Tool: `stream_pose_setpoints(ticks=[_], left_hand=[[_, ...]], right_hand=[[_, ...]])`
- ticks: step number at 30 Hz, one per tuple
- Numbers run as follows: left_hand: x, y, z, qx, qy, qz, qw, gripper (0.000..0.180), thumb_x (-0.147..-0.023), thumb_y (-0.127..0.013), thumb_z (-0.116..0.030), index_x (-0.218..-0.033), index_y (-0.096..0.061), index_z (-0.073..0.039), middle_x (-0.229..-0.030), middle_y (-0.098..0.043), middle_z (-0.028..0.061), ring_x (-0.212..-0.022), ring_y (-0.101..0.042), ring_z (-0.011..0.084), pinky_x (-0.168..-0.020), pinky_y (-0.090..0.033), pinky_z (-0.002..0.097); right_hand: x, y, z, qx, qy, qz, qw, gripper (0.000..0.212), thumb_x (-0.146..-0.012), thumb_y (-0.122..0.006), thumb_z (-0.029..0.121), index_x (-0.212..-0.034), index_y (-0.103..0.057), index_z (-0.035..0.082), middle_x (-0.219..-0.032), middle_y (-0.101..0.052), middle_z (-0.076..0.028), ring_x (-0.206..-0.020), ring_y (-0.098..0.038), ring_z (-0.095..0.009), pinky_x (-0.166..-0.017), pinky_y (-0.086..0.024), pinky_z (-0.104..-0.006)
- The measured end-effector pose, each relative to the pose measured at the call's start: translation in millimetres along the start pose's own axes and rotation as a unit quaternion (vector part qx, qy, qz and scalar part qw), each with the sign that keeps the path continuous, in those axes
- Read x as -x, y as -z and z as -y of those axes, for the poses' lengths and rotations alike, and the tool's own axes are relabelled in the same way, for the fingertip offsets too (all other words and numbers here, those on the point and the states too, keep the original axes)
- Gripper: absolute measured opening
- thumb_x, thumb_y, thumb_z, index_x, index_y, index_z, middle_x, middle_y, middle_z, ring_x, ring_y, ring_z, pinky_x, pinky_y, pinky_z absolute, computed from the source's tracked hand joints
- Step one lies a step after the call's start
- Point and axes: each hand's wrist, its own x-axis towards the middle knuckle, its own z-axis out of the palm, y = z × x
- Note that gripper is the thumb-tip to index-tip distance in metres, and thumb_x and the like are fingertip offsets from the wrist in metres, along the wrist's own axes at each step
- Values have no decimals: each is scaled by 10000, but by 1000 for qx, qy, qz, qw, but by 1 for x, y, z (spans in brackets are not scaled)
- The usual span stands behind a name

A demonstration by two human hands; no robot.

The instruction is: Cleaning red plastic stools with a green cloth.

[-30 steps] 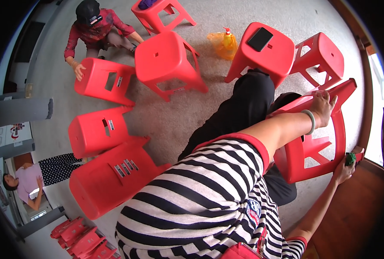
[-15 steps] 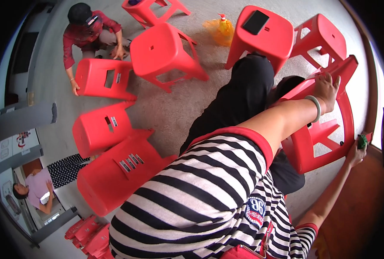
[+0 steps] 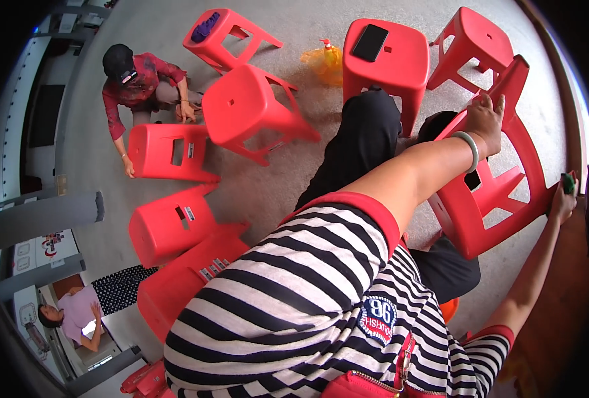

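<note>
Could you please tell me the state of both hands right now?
Left hand: on the tilted stool; whether it grips cannot be told.
Right hand: closed, holding a small green thing.

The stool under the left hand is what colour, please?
The stool is red, clearest in the head view.

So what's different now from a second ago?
The co-worker's hand at picture left has moved down along the seat of the overturned stool to its lower edge; the overall shift looks like camera movement. Unchanged: your left hand is on the tipped stool, your right hand holds the small green thing, and the phone lies on a standing stool.
</note>
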Motion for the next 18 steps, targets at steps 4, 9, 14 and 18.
stream_pose_setpoints(ticks=[4, 9, 14, 18], left_hand=[[-3, -5, -3, -3, -2, -8, 1000, 990, -717, -717, -226, -1569, -243, -53, -1409, -438, 290, -1129, -586, 337, -926, -493, 378], [-6, -5, 7, -2, 22, -4, 1000, 978, -742, -716, -250, -1572, -236, -53, -1447, -417, 288, -1150, -577, 339, -944, -480, 366], [-3, -6, -6, -25, -26, 8, 999, 977, -771, -695, -283, -1583, -202, -52, -1510, -364, 327, -1234, -546, 366, -979, -462, 374], [-3, -3, -3, -13, -22, 16, 1000, 982, -754, -694, -248, -1581, -204, -48, -1495, -371, 314, -1192, -563, 348, -955, -473, 374]], right_hand=[[3, -7, -8, 57, 98, -141, 983, 462, -941, -613, 489, -1286, -668, 188, -1250, -686, -61, -1142, -650, -283, -959, -486, -386], [115, 9, 32, -88, 62, -44, 993, 483, -904, -673, 495, -1266, -676, 174, -1274, -661, -116, -1180, -606, -326, -1018, -460, -411], [187, 45, 45, -98, 128, -82, 984, 434, -917, -708, 369, -1278, -667, 132, -1256, -665, -124, -1149, -608, -299, -1017, -453, -410], [134, 29, 18, -53, 114, -54, 991, 453, -934, -671, 415, -1294, -660, 142, -1304, -643, -106, -1216, -569, -297, -1037, -436, -398]])
